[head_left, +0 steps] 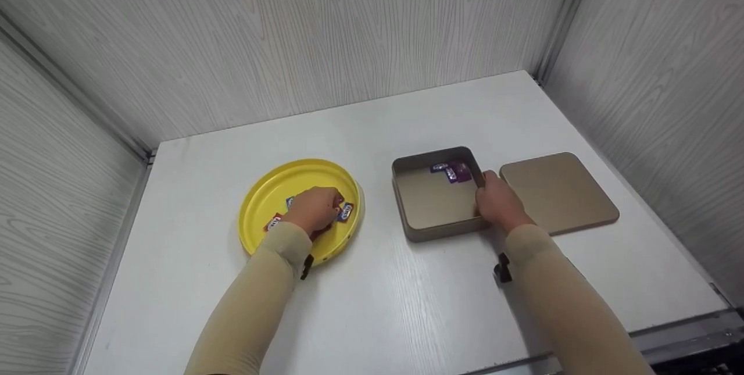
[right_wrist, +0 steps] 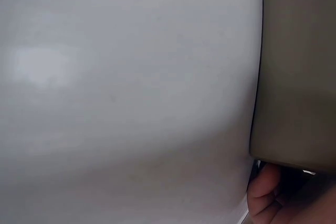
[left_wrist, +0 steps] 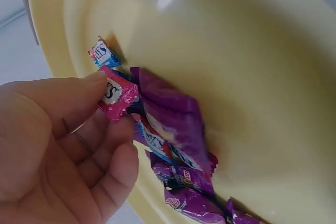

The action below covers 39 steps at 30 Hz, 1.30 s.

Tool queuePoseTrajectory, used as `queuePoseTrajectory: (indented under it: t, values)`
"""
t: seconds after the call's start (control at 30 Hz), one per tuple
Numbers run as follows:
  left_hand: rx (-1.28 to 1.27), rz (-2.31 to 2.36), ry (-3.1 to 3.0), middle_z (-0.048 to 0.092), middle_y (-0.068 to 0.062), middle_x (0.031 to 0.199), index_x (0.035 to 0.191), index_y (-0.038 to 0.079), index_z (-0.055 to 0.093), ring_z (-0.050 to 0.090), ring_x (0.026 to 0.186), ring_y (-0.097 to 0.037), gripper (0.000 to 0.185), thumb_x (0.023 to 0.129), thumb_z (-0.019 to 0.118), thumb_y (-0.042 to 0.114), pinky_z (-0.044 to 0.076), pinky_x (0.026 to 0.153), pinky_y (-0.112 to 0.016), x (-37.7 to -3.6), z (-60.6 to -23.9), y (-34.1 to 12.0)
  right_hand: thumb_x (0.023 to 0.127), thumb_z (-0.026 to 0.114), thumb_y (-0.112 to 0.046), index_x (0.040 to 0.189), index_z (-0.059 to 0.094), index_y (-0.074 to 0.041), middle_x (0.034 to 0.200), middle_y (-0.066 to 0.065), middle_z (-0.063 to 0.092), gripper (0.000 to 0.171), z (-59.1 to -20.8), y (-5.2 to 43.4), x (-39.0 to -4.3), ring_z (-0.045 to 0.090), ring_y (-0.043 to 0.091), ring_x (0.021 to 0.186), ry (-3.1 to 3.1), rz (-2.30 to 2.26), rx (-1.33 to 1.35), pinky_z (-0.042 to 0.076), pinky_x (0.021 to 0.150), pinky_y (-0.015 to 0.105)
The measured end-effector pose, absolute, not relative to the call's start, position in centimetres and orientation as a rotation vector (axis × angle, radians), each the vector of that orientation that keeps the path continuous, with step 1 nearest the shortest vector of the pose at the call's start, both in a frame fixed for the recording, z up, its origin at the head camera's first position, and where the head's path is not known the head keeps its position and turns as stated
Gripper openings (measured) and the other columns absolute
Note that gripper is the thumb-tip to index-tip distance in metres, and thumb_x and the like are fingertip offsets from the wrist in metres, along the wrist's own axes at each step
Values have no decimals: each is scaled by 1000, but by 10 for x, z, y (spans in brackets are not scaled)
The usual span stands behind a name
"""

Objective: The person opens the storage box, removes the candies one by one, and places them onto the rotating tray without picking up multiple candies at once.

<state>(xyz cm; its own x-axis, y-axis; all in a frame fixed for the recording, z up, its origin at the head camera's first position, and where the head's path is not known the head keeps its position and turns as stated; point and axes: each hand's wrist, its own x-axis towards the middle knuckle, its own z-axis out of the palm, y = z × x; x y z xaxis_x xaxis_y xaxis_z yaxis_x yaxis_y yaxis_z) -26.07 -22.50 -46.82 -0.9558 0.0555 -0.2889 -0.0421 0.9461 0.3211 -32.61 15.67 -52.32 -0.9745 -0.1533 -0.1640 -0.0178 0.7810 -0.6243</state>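
Over a round yellow tray [head_left: 254, 200], my left hand [head_left: 314, 209] pinches a small pink-wrapped candy [left_wrist: 121, 97] between thumb and fingers. Beneath and around it, several candies in purple wrappers [left_wrist: 176, 114] and blue-and-white wrappers [left_wrist: 104, 54] lie in the tray; the hand partly covers them in the head view. My right hand [head_left: 500, 199] grips the right wall of an open, square bronze-coloured tin [head_left: 430, 203], its thumb at the rim. A few purple and blue candies [head_left: 462, 171] sit in the tin's far right corner. Only part of the right hand shows in the right wrist view.
The tin's flat lid [head_left: 564, 192] lies on the white table [head_left: 378, 305] to the right of the tin, close by my right hand. Pale wood-grain panels [head_left: 349, 32] enclose the table at the back and both sides.
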Motion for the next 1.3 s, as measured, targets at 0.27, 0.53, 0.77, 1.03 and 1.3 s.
queuePoseTrajectory:
  t: [0.27,0.53,0.77,1.03,1.3]
  values:
    - [55,357,2854,62,-4,103,114,10,67,56,91,-24,19,96,64,14,47,90,-43,-269,-468,-215,99,32,-14,141,37,9,122,27,57,49,-525,167,-327,55,39,107,2790,-934,-148,43,99,57]
    - [217,294,2917,60,-10,115,130,8,62,58,103,-28,34,97,60,17,49,95,-45,-272,-455,-179,98,33,-14,137,40,9,119,27,58,46,-526,174,-327,55,39,105,2813,-948,-131,43,96,57]
    - [358,279,2994,60,-5,117,131,13,62,59,107,-23,34,99,63,24,51,93,-39,-283,-448,-136,99,34,-15,137,41,8,118,25,58,45,-527,175,-327,54,38,103,2801,-947,-77,45,93,56]
    - [476,221,2972,60,-4,117,132,13,61,58,108,-21,36,99,61,26,52,90,-39,-301,-450,-94,98,35,-14,137,42,6,118,25,59,45,-527,168,-328,56,38,103,2804,-964,-81,46,92,56]
    - [576,190,2968,60,-8,126,137,11,59,56,119,-26,40,99,60,25,50,97,-42,-321,-470,-68,100,34,-14,141,41,5,122,23,58,45,-528,156,-329,56,36,108,2790,-966,-81,44,98,56]
